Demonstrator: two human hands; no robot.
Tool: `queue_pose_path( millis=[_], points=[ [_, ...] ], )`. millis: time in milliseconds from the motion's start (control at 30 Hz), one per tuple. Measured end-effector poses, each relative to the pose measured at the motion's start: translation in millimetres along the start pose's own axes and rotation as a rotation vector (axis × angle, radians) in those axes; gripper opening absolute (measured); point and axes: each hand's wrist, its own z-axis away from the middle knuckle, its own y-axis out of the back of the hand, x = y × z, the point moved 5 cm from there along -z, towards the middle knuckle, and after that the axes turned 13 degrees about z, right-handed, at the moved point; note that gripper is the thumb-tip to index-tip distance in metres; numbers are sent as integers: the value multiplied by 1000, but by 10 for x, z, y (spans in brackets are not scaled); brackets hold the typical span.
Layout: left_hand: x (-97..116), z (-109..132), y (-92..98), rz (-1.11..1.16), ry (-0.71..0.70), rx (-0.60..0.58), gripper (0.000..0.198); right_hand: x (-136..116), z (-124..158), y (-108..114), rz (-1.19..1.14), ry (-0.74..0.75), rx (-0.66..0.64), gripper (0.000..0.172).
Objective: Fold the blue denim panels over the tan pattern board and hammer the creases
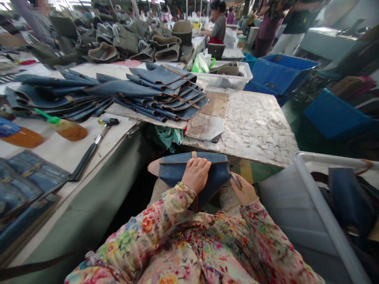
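A blue leather boot upper [174,170] with a tan strap and a pale pointed end lies across my lap. My left hand [196,173] is closed over its middle, fingers curled across the seam. At the upper's right end, my right hand [244,191] is closed around a small silvery metal tool [236,181]. The tool's tip is near the upper's edge; its exact kind is too small to make out. More blue boot uppers [166,92] are stacked on the table ahead, folded flat and overlapping.
A hammer [94,146], a glue bottle with a green nozzle [68,128] and folded blue pieces [32,169] lie on the left table [118,130]. A grey bin [284,201] stands close at my right. Blue bins [284,67], piled grey-green uppers [127,39] and co-workers are farther off.
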Motion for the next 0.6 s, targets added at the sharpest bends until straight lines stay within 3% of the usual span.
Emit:
queue_pose_path(
  millis=[100, 267, 467, 600],
  points=[
    [46, -99, -16, -42, 34, -29, 18, -18, 18, 16, 21, 56, 6, 41],
    [166, -146, -165, -59, -35, -114, 28, -39, 69, 23, 61, 128, -24, 43],
    [297, -200, -338, -33, -105, -163, 35, -51, 44, 65, 75, 120, -72, 45],
    [335, -260, -410, -20, -120, -157, 39, -50, -76, 244, 124, 64, -48, 46]
  ],
)
